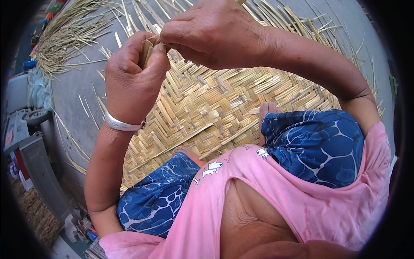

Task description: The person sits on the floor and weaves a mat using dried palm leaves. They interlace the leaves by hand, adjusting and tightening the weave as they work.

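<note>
Above the far part of a woven straw mat [202,110], my two hands are raised close together. My left hand [136,75], with a silver bangle at the wrist, is closed on a flat tan reed strip [147,52], thumb pressed against the fingers. Right beside it, my right hand [215,36] pinches at the same spot, its fingers curled under and mostly hidden. A bit of pale strip shows past its far side at the top edge. Whether that is the same strip, I cannot tell. The mat has a zigzag weave, with loose strip ends sticking out along its far edge.
A heap of loose dry reeds [71,34] lies on the grey floor [79,93] at the far left. More long strips [297,26] fan out beyond the mat. Along the left stand a grey wheeled object [41,168] and a plastic bag [39,90]. I sit on the mat's near part.
</note>
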`<action>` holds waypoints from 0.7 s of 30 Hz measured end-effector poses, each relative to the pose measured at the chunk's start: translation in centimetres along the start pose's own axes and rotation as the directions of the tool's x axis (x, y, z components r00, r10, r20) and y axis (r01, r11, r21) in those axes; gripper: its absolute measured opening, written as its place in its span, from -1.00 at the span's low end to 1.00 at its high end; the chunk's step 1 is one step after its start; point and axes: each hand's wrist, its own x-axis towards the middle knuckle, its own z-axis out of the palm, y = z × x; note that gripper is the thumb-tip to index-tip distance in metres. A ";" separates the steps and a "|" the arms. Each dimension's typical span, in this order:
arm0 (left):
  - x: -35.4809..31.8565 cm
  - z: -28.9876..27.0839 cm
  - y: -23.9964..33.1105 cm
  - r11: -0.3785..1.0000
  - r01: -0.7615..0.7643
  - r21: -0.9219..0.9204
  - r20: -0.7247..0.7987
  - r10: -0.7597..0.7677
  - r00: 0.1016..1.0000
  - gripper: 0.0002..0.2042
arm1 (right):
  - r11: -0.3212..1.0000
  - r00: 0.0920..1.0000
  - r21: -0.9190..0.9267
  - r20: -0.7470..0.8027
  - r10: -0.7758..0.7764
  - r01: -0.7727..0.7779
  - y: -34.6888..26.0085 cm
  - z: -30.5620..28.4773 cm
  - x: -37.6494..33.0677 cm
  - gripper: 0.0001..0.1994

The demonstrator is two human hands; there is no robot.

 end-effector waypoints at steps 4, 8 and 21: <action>0.8 -0.5 1.6 0.830 0.287 -0.478 0.150 -0.244 0.958 -0.87 | 0.995 0.994 -0.075 -0.078 -0.078 0.072 0.5 -0.2 0.1 -0.90; 0.6 -0.6 1.2 0.774 0.369 -0.514 0.242 -0.282 0.928 -0.87 | 0.992 0.994 -0.098 -0.066 -0.092 0.085 -0.3 -0.6 -0.1 -0.91; 0.2 0.8 -0.5 0.922 -0.148 0.357 -0.004 0.160 0.987 -0.91 | 0.968 0.937 0.043 0.262 0.230 -0.249 0.0 0.7 -0.4 -0.91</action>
